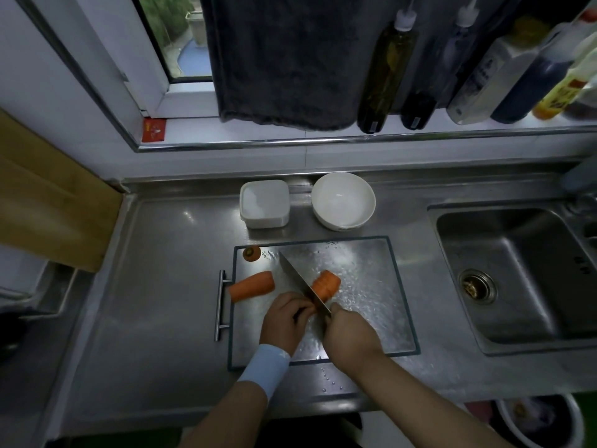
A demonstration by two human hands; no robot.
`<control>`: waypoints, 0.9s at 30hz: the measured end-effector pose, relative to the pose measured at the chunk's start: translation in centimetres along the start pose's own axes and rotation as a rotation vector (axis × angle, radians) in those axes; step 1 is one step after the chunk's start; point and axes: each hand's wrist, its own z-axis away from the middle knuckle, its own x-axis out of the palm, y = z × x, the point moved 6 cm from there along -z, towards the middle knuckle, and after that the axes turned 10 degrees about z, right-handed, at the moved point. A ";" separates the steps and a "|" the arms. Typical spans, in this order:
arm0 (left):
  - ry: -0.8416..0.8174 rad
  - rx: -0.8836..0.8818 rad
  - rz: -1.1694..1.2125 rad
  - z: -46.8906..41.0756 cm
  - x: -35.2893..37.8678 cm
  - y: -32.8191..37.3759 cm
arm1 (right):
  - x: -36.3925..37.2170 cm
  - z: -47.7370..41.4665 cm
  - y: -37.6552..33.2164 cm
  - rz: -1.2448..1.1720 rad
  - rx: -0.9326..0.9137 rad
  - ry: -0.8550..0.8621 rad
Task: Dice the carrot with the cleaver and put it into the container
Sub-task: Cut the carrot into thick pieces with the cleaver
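— Cleaver (298, 282)?
— Right hand (350, 337) is wrapped round its handle, blade pointing toward 11 o'clock, edge on the carrot chunk (328, 284) mid-board.
— Left hand (286, 321)?
— Fingers curled, pinning that chunk at its 7 o'clock end.
— Rest of the carrot?
— Other half (252, 286) lies at the cutting board's (371, 286) 9 o'clock, stub (252, 253) at 11. Container (264, 203) sits past 12, bowl (343, 200) at its 3 o'clock.

Pale blue wristband (265, 367) on the left forearm (right forearm bare).
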 end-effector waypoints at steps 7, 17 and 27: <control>-0.010 0.029 -0.007 0.4 -0.2 -0.1 | 0.4 1.8 1.4 0.033 0.021 0.001; -0.037 -0.003 -0.016 0.2 -0.4 0.2 | -0.8 2.7 1.2 0.058 0.007 0.049; -0.047 -0.047 -0.025 0.2 -0.5 0.2 | -1.1 3.6 0.9 0.062 0.001 0.056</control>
